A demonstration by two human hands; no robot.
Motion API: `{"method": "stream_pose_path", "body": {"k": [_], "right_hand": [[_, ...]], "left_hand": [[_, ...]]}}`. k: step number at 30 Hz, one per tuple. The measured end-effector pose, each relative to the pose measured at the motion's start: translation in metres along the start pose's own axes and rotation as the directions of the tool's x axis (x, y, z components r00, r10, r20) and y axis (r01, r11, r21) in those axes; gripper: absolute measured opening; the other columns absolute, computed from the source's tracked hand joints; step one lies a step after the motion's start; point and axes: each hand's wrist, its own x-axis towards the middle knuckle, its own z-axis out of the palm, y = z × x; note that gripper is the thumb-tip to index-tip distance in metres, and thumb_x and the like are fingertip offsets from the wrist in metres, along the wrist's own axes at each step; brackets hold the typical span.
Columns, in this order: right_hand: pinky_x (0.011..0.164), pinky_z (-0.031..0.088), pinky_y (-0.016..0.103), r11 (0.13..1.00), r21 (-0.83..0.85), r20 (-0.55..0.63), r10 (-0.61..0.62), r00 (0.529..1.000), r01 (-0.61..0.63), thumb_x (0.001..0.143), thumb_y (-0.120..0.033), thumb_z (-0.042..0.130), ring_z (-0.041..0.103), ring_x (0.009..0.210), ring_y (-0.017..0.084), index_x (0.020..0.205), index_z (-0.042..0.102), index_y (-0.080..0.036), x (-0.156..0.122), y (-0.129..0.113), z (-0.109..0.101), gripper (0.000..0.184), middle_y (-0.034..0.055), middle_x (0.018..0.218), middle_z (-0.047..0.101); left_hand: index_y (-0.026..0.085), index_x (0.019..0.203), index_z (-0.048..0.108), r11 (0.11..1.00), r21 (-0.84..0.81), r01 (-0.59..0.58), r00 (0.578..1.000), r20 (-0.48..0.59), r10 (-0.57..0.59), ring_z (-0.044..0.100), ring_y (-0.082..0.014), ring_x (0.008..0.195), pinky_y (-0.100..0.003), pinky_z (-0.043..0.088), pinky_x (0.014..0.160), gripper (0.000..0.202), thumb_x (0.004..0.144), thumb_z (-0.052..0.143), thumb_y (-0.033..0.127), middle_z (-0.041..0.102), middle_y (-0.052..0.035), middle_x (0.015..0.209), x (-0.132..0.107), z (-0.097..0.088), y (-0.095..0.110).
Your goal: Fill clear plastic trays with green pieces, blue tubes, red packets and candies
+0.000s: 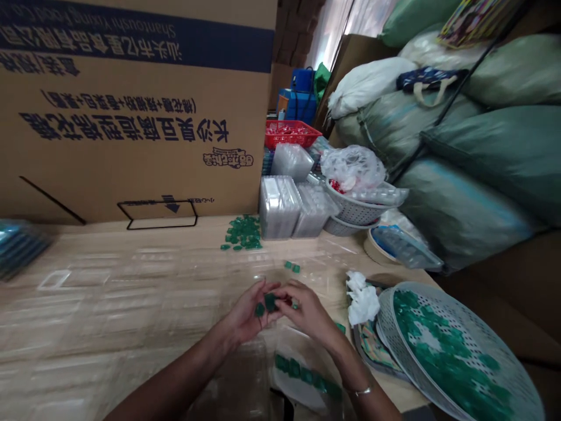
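My left hand (248,316) and my right hand (307,313) meet above the table, fingers curled. Between them they pinch small green square pieces (266,304). Just below my hands lies a clear plastic tray (302,374) with a row of green pieces set in it. A pile of loose green pieces (243,234) lies farther back on the table, and two more (291,267) sit just beyond my fingers. A white perforated basket (456,351) holding many green pieces stands at my right.
A large printed cardboard box (131,111) walls off the back left. Stacks of clear plastic trays (289,204), white baskets (355,213) with a plastic bag, a red basket (289,133) and big green sacks (482,146) crowd the back right. Crumpled white tissue (362,298) lies beside the basket.
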Motion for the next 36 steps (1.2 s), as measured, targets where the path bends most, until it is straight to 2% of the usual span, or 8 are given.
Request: {"method": "stream_pose_path", "body": {"k": [3,6,12,21,24,27,31,36], "right_hand": [[0.058,0.038,0.022,0.995,0.054,-0.006,0.080,0.997,-0.080,0.071,-0.012,0.056,0.051,0.063,0.012,0.070,0.060,-0.018,-0.004,-0.008,0.003,0.008,-0.0021,0.068,0.056],[0.057,0.038,0.022,0.965,0.189,-0.085,0.203,0.975,-0.184,0.072,-0.016,0.056,0.051,0.062,0.012,0.068,0.056,-0.018,-0.010,-0.001,0.004,0.005,-0.0031,0.064,0.054],[0.061,0.042,0.024,0.881,0.439,-0.103,0.244,0.964,-0.175,0.076,-0.031,0.062,0.053,0.064,0.012,0.073,0.061,-0.018,-0.019,0.012,0.010,0.014,-0.0008,0.067,0.059],[0.063,0.047,0.027,0.761,0.622,-0.120,0.325,0.938,-0.184,0.071,-0.038,0.068,0.059,0.068,0.015,0.079,0.066,-0.020,-0.031,0.014,0.029,0.020,0.0016,0.074,0.066],[0.062,0.045,0.026,0.879,0.434,-0.161,0.293,0.943,-0.199,0.075,-0.032,0.063,0.058,0.066,0.015,0.081,0.065,-0.019,-0.028,0.025,0.011,0.014,0.0016,0.073,0.064],[0.070,0.044,0.029,0.988,-0.004,-0.257,0.149,0.955,-0.155,0.078,-0.021,0.056,0.058,0.076,0.017,0.082,0.066,-0.019,-0.013,0.046,-0.021,0.011,0.0033,0.078,0.064],[0.078,0.043,0.031,0.921,-0.385,-0.101,0.030,0.994,-0.067,0.078,-0.009,0.051,0.057,0.086,0.018,0.086,0.067,-0.019,0.013,0.072,-0.047,0.020,0.0054,0.086,0.065],[0.078,0.043,0.027,0.879,-0.474,-0.034,0.051,0.998,-0.061,0.077,-0.008,0.054,0.059,0.086,0.017,0.081,0.068,-0.020,0.023,0.086,-0.036,0.019,0.0043,0.087,0.067]], "left_hand": [[0.015,0.089,0.066,0.994,0.101,-0.048,0.998,-0.033,0.051,0.063,-0.0130,0.078,-0.023,0.048,0.073,0.017,0.073,0.065,0.014,0.069,-0.0045,0.090,-0.001,0.002,-0.005],[0.015,0.085,0.067,0.960,0.257,-0.112,0.988,-0.075,0.135,0.064,-0.0137,0.074,-0.023,0.048,0.067,0.022,0.064,0.073,0.015,0.069,-0.0045,0.086,-0.003,0.000,-0.007],[0.013,0.072,0.064,0.902,0.374,-0.214,0.971,-0.022,0.239,0.060,-0.0107,0.057,-0.020,0.040,0.054,0.028,0.052,0.081,0.023,0.065,-0.0007,0.066,0.000,-0.001,-0.010],[0.015,0.068,0.054,0.884,0.425,-0.194,0.968,-0.066,0.244,0.054,-0.0079,0.046,-0.018,0.035,0.047,0.033,0.049,0.080,0.022,0.058,0.0053,0.054,0.002,0.001,-0.011],[0.015,0.077,0.055,0.894,0.421,-0.153,0.972,-0.098,0.213,0.055,-0.0080,0.048,-0.017,0.035,0.047,0.036,0.051,0.080,0.024,0.062,0.0033,0.059,0.001,-0.002,-0.011],[0.015,0.079,0.057,0.930,0.348,-0.117,0.981,-0.108,0.163,0.056,-0.0079,0.049,-0.016,0.037,0.047,0.033,0.056,0.078,0.025,0.065,-0.0003,0.061,0.001,-0.005,-0.010],[0.014,0.076,0.058,0.964,0.252,-0.080,0.989,-0.097,0.108,0.058,-0.0079,0.052,-0.015,0.041,0.049,0.024,0.061,0.075,0.020,0.065,-0.0013,0.061,-0.002,-0.008,-0.007],[0.013,0.081,0.059,0.983,0.180,-0.032,0.994,-0.093,0.050,0.061,-0.0101,0.056,-0.018,0.046,0.055,0.016,0.077,0.063,0.029,0.067,-0.0053,0.068,-0.007,-0.009,-0.003]]}}
